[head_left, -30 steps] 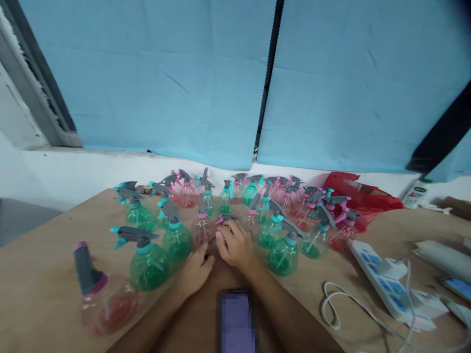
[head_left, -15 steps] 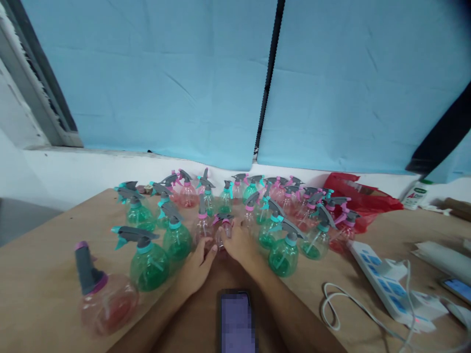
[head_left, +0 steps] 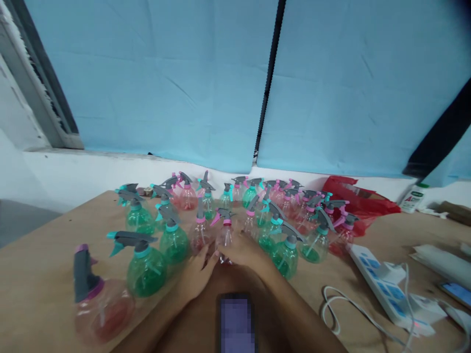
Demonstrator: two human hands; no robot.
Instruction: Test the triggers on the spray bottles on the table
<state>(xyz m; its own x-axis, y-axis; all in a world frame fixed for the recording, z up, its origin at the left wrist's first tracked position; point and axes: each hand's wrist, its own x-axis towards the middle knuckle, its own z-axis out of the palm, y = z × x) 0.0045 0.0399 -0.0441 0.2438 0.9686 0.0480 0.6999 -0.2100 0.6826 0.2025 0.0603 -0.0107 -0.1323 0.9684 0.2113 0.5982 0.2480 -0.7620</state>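
A clear pink spray bottle (head_left: 225, 238) with a grey and pink trigger head stands upright between my hands on the table. My right hand (head_left: 243, 251) is closed around its right side, with the thumb across the lower front. My left hand (head_left: 201, 270) has its fingers and thumb at the bottle's lower left, and the fingertips are partly hidden. Just left of it is another pink spray bottle (head_left: 200, 236). Green spray bottles flank my arms, one to the left (head_left: 147, 272) and one to the right (head_left: 285, 257). A larger-looking pink spray bottle (head_left: 105, 314) sits at the near left.
Several more green and pink spray bottles crowd the back of the table (head_left: 51, 274). A phone (head_left: 237, 323) is at the near middle. On the right lie a power strip (head_left: 382, 284) with white cables, a red plastic bag (head_left: 360, 206) and a white bottle (head_left: 414, 198).
My right hand has shifted from near the bottle's neck down to its body, uncovering the trigger head. The bottle and both hands now sit slightly nearer to me.
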